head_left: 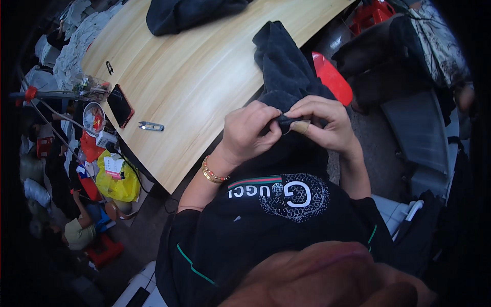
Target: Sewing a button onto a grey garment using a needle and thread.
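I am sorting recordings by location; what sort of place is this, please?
Likely a garment workshop: the left hand and right hand hold dark cloth, thread snips lie on the wooden table, and pale fabric is heaped beyond its left edge.

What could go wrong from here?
1. The dark cloth is pinched between the left hand and the right hand and reaches over the edge of the table; if the grip loosens, it might slip down.
2. Fingers partly cover the pinched spot, and the black shirt behind offers little contrast, so a slip there could be missed.
3. The phone lies close to the table's left edge and might get knocked off.
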Demonstrator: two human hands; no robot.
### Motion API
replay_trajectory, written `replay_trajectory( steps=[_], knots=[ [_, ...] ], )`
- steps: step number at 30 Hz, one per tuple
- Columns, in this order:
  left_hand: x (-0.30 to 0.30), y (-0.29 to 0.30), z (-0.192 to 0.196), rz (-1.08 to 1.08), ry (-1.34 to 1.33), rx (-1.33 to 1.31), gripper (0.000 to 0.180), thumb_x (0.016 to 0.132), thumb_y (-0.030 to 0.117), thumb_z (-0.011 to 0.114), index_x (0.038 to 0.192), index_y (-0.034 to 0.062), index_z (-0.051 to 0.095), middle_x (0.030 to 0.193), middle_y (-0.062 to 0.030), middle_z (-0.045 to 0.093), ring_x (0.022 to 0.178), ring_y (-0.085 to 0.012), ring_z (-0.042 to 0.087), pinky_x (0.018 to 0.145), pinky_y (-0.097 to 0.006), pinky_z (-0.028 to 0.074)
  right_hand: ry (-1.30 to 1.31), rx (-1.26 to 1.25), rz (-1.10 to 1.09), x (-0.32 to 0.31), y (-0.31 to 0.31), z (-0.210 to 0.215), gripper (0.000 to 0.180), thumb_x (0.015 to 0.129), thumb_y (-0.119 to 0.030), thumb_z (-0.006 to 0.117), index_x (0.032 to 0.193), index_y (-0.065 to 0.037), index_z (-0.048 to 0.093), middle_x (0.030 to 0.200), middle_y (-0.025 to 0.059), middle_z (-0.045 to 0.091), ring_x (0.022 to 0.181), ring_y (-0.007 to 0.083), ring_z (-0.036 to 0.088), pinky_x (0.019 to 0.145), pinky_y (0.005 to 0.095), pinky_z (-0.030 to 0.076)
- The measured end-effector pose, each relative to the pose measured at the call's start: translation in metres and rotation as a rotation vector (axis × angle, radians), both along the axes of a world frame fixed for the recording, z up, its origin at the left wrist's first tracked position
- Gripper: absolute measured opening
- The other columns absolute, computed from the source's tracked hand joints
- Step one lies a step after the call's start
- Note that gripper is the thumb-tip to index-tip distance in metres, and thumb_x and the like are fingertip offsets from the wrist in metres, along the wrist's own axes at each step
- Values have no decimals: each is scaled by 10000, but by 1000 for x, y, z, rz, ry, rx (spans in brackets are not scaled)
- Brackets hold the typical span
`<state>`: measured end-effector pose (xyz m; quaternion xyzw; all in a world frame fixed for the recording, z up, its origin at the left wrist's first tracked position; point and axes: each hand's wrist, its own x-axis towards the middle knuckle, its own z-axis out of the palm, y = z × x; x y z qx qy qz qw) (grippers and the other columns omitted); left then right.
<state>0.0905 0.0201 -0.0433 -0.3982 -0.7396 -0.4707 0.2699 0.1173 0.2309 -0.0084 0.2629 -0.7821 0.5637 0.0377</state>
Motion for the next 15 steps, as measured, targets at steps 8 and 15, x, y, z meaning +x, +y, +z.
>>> replay_trajectory(
  steps=[8,15],
  knots=[
    [24,-34,1,-344,-221,-231,237,682,-43,689,898,53,714,780,-65,628,616,-220,626,529,-316,494,-222,204,-597,-63,54,-70,916,703,-558,807,1360,22,542,1145,161,682,622,114,634,577,219,505],
    [53,-44,17,-342,-227,-307,285,667,-59,697,937,23,731,801,-100,640,633,-212,620,544,-294,483,-485,615,-128,-95,16,-81,812,658,-513,799,1135,123,634,1075,257,688,976,310,685,858,364,530]
  ],
)
